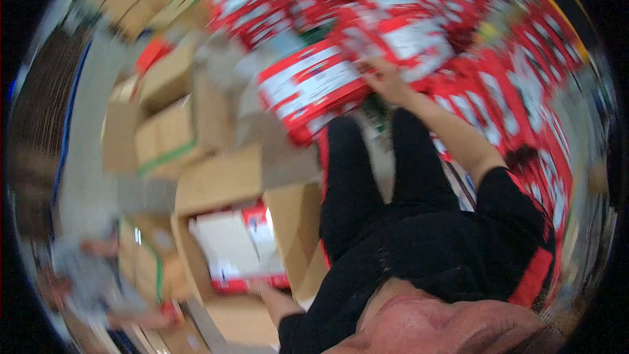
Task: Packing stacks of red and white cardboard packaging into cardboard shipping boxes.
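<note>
Red-and-white boxes (314,88) under right hand (386,82), grip unclear; left hand (265,288) touching carton's (216,183) boxes.

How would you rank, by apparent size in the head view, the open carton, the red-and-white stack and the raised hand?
1. Open carton
2. Red-and-white stack, close behind; blur and fisheye make this order unsure
3. Raised hand, clearly smallest

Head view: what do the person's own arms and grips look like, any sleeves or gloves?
No gloves: the right grip and left grip are bare hands. The right arm wears a short black sleeve; red trim shows lower on the shirt. The left sleeve is black too, blurred.
</note>
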Motion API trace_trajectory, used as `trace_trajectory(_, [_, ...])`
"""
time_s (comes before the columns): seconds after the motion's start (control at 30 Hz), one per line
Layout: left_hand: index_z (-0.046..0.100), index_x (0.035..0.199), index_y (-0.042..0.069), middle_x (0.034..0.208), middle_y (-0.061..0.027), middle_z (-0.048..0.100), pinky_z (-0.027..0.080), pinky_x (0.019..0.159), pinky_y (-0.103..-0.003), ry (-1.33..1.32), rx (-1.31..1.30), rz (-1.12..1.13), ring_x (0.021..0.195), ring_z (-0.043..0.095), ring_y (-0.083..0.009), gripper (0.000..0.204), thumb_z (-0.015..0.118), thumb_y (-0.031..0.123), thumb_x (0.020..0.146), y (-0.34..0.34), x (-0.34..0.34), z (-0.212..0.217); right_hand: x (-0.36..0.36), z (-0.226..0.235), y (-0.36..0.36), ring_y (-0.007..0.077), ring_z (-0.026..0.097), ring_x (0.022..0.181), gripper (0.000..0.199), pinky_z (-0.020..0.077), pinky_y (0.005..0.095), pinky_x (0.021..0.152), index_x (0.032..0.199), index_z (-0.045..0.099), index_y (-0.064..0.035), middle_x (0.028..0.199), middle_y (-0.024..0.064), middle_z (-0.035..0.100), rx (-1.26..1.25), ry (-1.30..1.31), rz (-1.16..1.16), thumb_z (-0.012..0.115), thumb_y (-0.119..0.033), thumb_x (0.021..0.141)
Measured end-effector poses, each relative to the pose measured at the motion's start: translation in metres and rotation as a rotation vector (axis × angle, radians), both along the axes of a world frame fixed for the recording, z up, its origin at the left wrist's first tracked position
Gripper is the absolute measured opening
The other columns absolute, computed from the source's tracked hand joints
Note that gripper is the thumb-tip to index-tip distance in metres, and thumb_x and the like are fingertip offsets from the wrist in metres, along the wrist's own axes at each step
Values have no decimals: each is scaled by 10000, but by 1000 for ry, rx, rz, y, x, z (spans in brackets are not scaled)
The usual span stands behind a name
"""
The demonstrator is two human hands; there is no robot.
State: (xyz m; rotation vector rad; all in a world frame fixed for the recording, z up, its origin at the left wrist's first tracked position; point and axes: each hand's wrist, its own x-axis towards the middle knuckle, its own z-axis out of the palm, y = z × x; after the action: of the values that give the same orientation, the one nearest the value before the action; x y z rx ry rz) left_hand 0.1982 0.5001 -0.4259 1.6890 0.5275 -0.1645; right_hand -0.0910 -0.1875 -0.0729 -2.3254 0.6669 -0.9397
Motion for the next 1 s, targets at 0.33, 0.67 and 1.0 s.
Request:
trace_trajectory(0.33, [606,1133,18,1106,-177,567,466,863,-434,-627,786,-152,1061,509,-303,307,585,189,879,-135,73,105,-132,-74,-68,135,619,940,284,506,298,826,1130,588,1,1020,60,655,500,-146,-335,613,-62,854])
trace_trajectory(0.67, [576,1172,-32,1307,-216,459,391,969,-449,-880,633,-549,1203,434,-345,370,627,111,835,-312,73,257,-142,-125,-49,112,603,869,464,500,288,724,1212,562,-33,974,32,637,1206,-31,-488,693,-301,857])
trace_trajectory(1.0, [591,1095,9,1286,-144,459,434,946,-361,-974,148,-1199,1163,492,-289,271,624,33,827,-595,25,300,-90,-134,-174,183,611,888,564,516,308,726,1298,500,5,1106,111,624,898,-270,-418,681,-304,863])
